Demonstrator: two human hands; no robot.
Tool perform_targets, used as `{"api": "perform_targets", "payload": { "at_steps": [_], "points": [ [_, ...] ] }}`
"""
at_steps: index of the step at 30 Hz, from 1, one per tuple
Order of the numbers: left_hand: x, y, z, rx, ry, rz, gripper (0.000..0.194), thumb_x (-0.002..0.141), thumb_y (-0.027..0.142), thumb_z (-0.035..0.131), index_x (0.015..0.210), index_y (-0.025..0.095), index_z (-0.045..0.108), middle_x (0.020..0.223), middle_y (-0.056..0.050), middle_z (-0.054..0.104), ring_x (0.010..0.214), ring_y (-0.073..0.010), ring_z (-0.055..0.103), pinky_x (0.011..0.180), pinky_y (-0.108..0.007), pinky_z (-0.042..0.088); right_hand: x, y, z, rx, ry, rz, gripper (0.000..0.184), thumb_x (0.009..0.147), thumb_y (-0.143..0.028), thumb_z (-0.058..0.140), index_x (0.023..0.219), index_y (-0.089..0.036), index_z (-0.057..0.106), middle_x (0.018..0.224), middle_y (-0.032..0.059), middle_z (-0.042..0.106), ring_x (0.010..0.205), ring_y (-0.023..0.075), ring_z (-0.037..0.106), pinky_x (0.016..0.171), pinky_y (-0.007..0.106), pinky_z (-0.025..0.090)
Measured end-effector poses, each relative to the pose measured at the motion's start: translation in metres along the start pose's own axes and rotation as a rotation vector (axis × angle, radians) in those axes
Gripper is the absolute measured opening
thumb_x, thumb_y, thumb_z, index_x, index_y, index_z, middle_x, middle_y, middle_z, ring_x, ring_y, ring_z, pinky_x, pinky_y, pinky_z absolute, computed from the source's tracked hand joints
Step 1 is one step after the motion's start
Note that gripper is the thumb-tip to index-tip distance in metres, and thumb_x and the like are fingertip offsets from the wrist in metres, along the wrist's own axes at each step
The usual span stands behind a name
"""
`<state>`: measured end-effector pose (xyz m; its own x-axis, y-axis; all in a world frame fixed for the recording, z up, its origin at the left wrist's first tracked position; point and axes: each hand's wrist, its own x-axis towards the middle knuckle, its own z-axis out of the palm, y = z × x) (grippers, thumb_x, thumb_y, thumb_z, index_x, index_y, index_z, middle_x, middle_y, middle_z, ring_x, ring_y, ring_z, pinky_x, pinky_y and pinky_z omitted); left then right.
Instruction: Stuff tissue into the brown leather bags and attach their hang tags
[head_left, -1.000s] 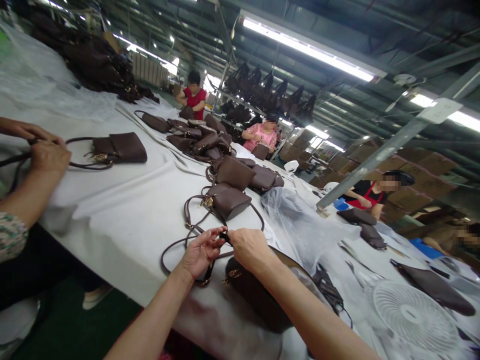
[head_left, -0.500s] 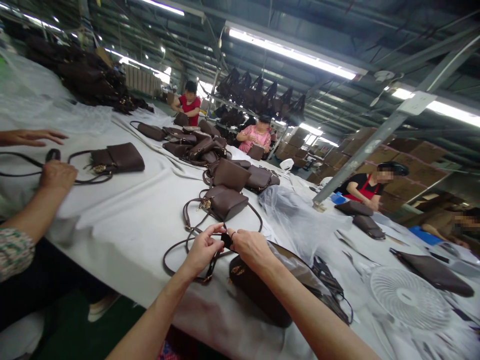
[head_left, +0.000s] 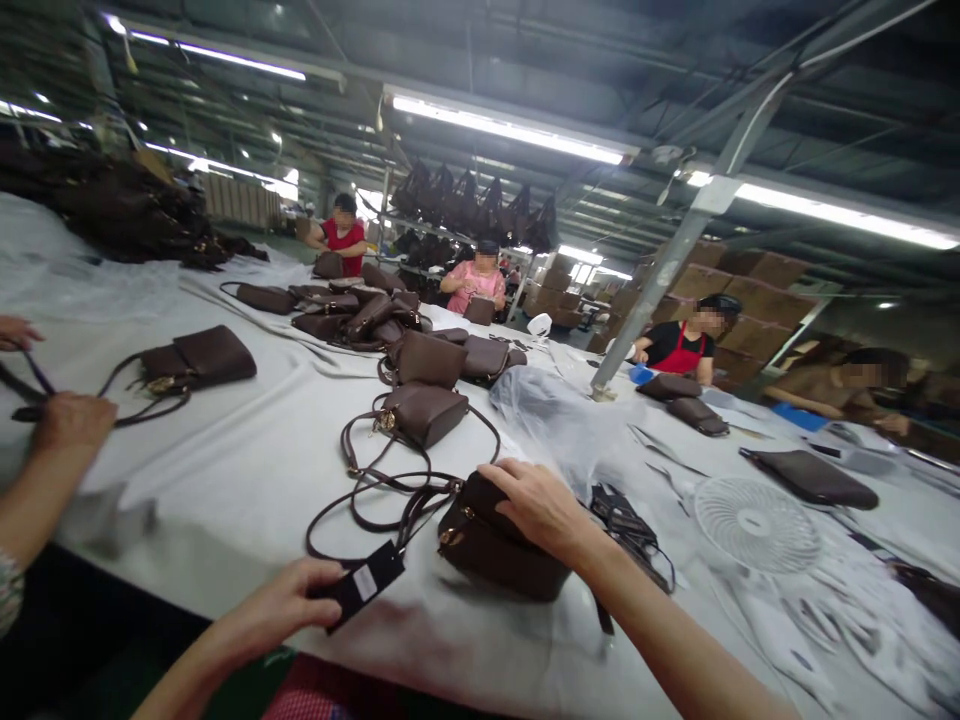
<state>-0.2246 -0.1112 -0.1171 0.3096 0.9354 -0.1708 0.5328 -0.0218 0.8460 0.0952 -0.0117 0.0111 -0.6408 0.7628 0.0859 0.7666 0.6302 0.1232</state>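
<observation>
My right hand (head_left: 536, 505) lies on top of a dark brown handbag (head_left: 495, 545) near the table's front edge, fingers curved over it. My left hand (head_left: 289, 605) pinches a black hang tag (head_left: 361, 585) with a white label, low at the table's edge. The bag's long strap (head_left: 375, 500) loops across the white cloth between the tag and the bag.
More brown handbags (head_left: 424, 410) lie in a row up the white-covered table (head_left: 247, 450). Clear plastic bags (head_left: 555, 420) and a white fan (head_left: 754, 520) sit to the right. A co-worker's hands (head_left: 71, 420) hold a strap at left. Several people work on the far side.
My hands have parted: the left dropped toward the table edge with the tag, the right came down onto the bag. The view has swung left and down.
</observation>
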Motion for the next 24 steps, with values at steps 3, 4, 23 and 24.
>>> {"api": "perform_targets", "payload": {
  "at_steps": [3, 4, 23, 24],
  "points": [
    [0.0, 0.006, 0.005, 0.133, 0.144, 0.081, 0.036, 0.082, 0.037, 0.054, 0.112, 0.023, 0.068, 0.114, -0.006, 0.069, 0.105, -0.0268, 0.061, 0.091, -0.037, 0.05, -0.005, 0.001, 0.006, 0.128, 0.044, -0.006, 0.08, 0.079, -0.012, 0.065, 0.149, -0.023, 0.027, 0.127, 0.0121, 0.057, 0.108, 0.0264, 0.059, 0.093, 0.04, 0.047],
    [0.009, 0.013, 0.009, 0.189, 0.239, 0.143, 0.039, 0.084, 0.037, 0.052, 0.118, 0.024, 0.065, 0.123, -0.007, 0.065, 0.113, -0.0271, 0.058, 0.098, -0.039, 0.046, -0.006, 0.001, 0.006, 0.169, 0.063, -0.008, 0.087, 0.078, -0.013, 0.066, 0.151, -0.023, 0.02, 0.129, 0.0125, 0.055, 0.109, 0.0269, 0.058, 0.093, 0.041, 0.046],
    [0.103, 0.053, -0.056, 0.632, 0.497, -0.056, 0.019, 0.083, 0.014, 0.039, 0.089, 0.023, 0.054, 0.082, -0.003, 0.069, 0.076, -0.0202, 0.063, 0.063, -0.027, 0.037, -0.034, 0.036, 0.022, 0.259, 0.128, 0.066, 0.075, 0.074, -0.027, 0.073, 0.141, -0.018, 0.042, 0.135, 0.0143, 0.053, 0.124, 0.0283, 0.049, 0.102, 0.042, 0.039],
    [0.103, 0.059, -0.065, 0.601, 0.518, -0.063, 0.02, 0.083, 0.015, 0.038, 0.089, 0.023, 0.055, 0.081, -0.002, 0.069, 0.075, -0.0199, 0.063, 0.063, -0.027, 0.036, -0.034, 0.034, 0.021, 0.26, 0.121, 0.071, 0.075, 0.075, -0.027, 0.073, 0.142, -0.018, 0.041, 0.136, 0.0143, 0.053, 0.124, 0.0282, 0.049, 0.102, 0.042, 0.039]
  ]
}}
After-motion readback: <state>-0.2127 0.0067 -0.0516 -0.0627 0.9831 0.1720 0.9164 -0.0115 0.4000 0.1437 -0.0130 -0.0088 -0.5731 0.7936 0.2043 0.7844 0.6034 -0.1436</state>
